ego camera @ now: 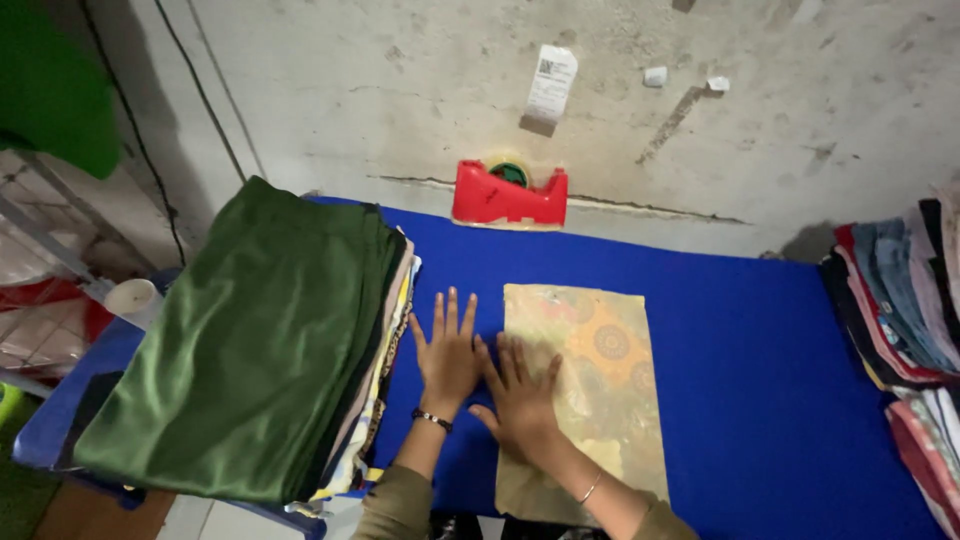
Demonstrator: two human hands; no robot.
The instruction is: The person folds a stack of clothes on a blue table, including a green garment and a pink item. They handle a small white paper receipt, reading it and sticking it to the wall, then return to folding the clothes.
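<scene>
The packet (585,390) under the right hand (520,400) is clear, shiny plastic, a bit crinkly, with patterned cloth inside. The surface (760,380) wears a smooth, matt blue cloth. At nine o'clock, the stack of folded cloths (270,340) has a silky green one on top with a soft shine. At twelve o'clock, the tape dispenser (508,197) is glossy red plastic. The wall (420,90) is rough grey concrete with a paper slip (551,85) stuck on.

A blue-covered table (760,340) bears a folded fabric stack (260,340) at nine o'clock, a red tape dispenser (508,197) at twelve, a bagged patterned cloth (590,380) centrally, and another fabric pile (905,320) at three.
</scene>
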